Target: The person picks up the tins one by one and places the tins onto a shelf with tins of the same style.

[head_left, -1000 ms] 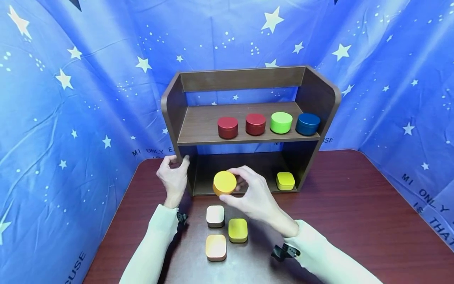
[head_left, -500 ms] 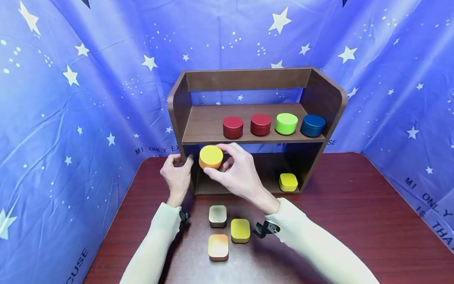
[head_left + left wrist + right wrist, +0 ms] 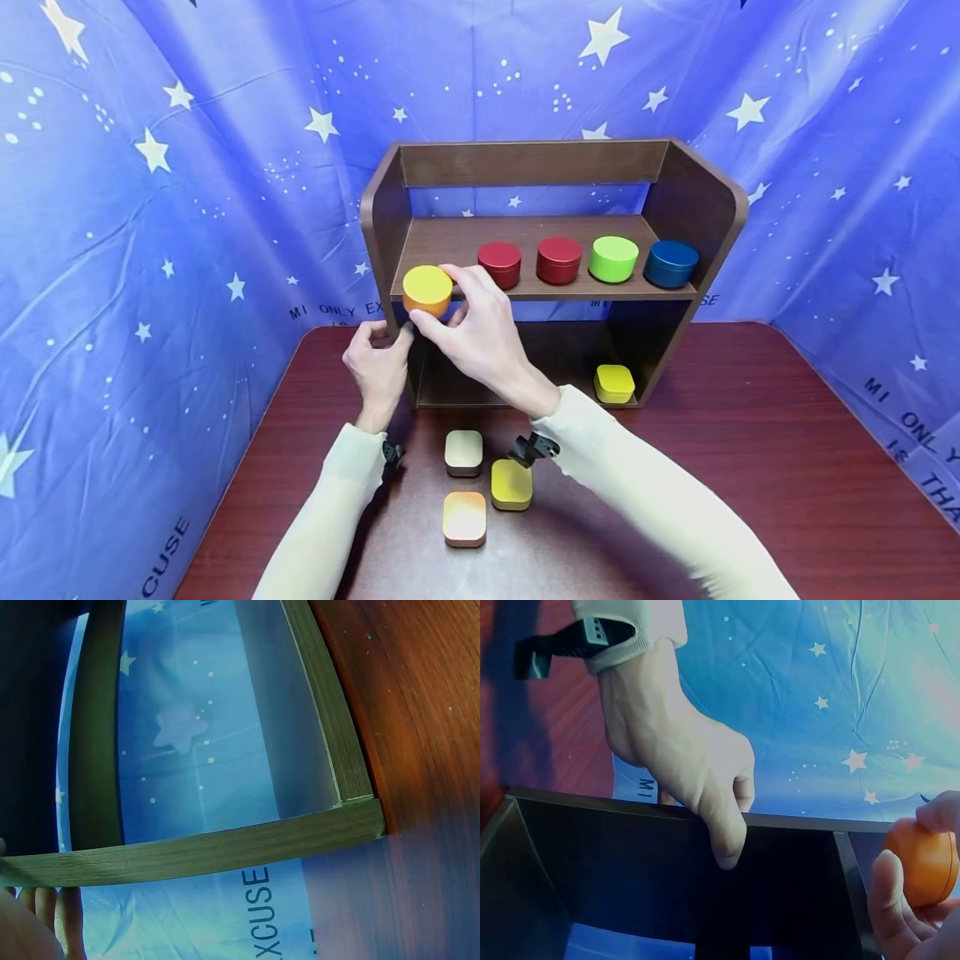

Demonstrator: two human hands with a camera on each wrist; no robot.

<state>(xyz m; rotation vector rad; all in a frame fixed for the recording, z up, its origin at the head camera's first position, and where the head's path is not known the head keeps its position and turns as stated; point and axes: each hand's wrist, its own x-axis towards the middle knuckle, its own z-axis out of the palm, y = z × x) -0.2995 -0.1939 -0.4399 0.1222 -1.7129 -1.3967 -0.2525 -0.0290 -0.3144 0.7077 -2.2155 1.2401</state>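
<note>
My right hand [image 3: 483,342] pinches a round orange-yellow tin [image 3: 427,288] between thumb and fingers, at the left front edge of the upper shelf. Whether the tin touches the board cannot be made out. On the left side of the brown two-tier shelf [image 3: 442,237], my left hand [image 3: 377,372] grips the side panel; its thumb lies on the inner face in the right wrist view. To the right of the held tin, two red round tins [image 3: 558,260], a green tin [image 3: 613,259] and a blue tin [image 3: 671,264] stand in a row on the upper shelf.
A yellow square tin [image 3: 614,383] sits at the right of the lower shelf. On the table [image 3: 787,467] before the shelf are a cream square tin [image 3: 463,452], a yellow one [image 3: 512,485] and an orange one [image 3: 464,518]. A starry blue curtain [image 3: 247,167] hangs behind.
My right hand has raised the orange-yellow tin from in front of the lower shelf, up and leftward to the upper shelf's edge. The left hand has kept its grip on the side panel.
</note>
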